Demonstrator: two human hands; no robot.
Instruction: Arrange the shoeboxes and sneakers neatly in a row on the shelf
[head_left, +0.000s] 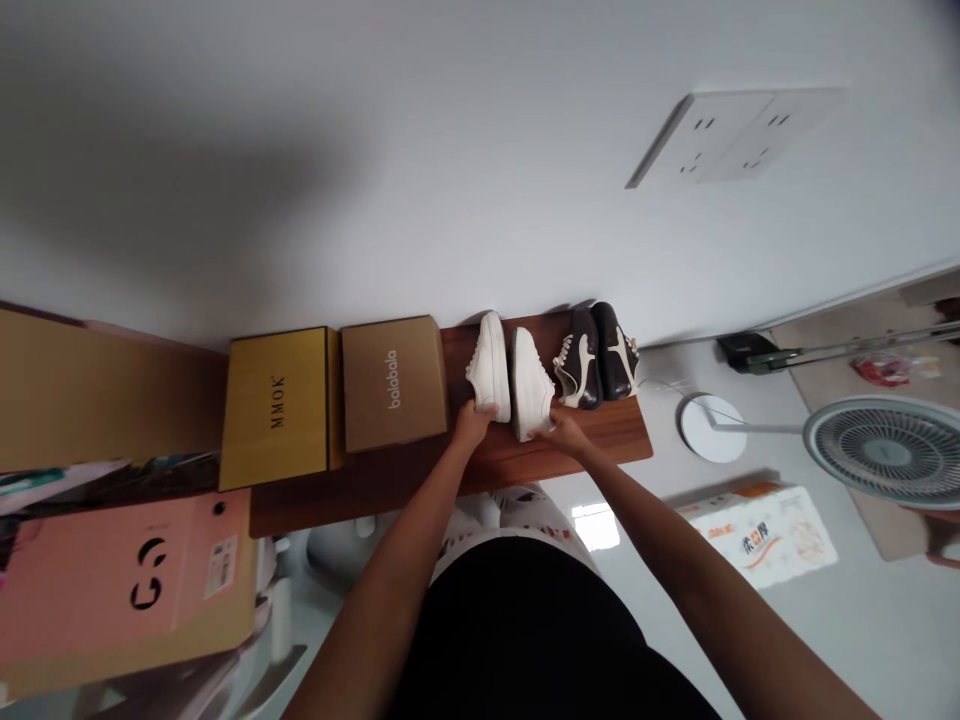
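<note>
While the background is filled by a pale wall (pixel 487 150), a brown wooden table (pixel 517 465) is set lengthwise against it, and its left part is taken up by a yellow box (pixel 277 405) and a brown box (pixel 394 385). Farther right, a pair of dark shoes (pixel 598 350) is placed near the table's end, just beside the left white shoe (pixel 491 370) and right white shoe (pixel 532 385), whose soles are turned toward each other across a narrow gap. Were the right white shoe swung rightward, the dark shoes could be nudged toward that end; were either white shoe pinched too loosely, it could be tipped, since only one end is supported by the grip. Each white shoe is grasped at its near end, the left by the fingers of the left hand (pixel 472 425), the right by those of the right hand (pixel 566 432); beyond the fingers, both are stretched wallward. Whether they are slightly raised cannot be told.
</note>
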